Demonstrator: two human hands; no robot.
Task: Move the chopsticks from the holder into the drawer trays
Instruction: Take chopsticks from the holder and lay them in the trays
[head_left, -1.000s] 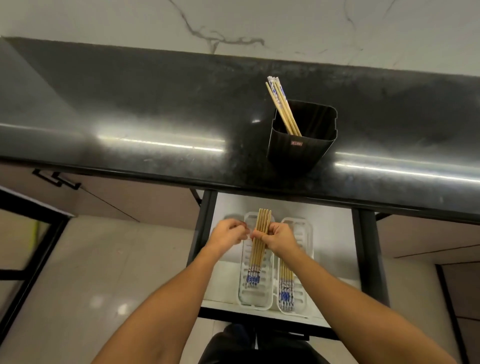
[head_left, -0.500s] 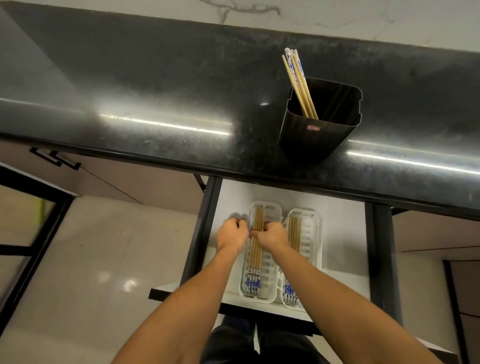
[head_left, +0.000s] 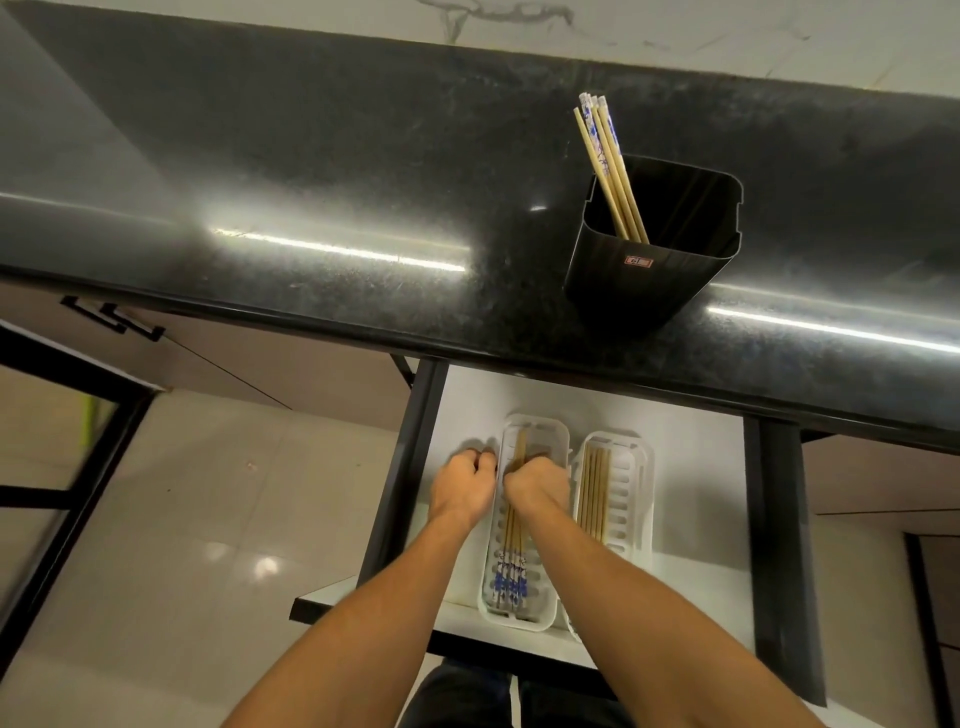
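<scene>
A black holder (head_left: 649, 270) stands on the dark counter with a few blue-tipped chopsticks (head_left: 608, 166) leaning at its left side. Below, in the open drawer (head_left: 691, 493), two white slotted trays lie side by side. A bundle of chopsticks (head_left: 511, 551) lies lengthwise in the left tray (head_left: 540, 431), blue ends toward me. My right hand (head_left: 537, 486) is curled over that bundle's middle. My left hand (head_left: 462, 486) is a closed fist against the tray's left rim, beside the bundle. The right tray (head_left: 636, 467) holds several chopsticks (head_left: 595, 493).
The black counter (head_left: 311, 182) overhangs the back of the drawer. Black drawer rails (head_left: 779, 545) run along both sides. Pale floor tiles (head_left: 208, 493) and a dark metal frame (head_left: 62, 467) lie to the left. White drawer bottom shows right of the trays.
The bundle held above the drawer in both hands has come down into the left tray. My left hand has shifted off it to the tray's left rim; my right hand stays on it.
</scene>
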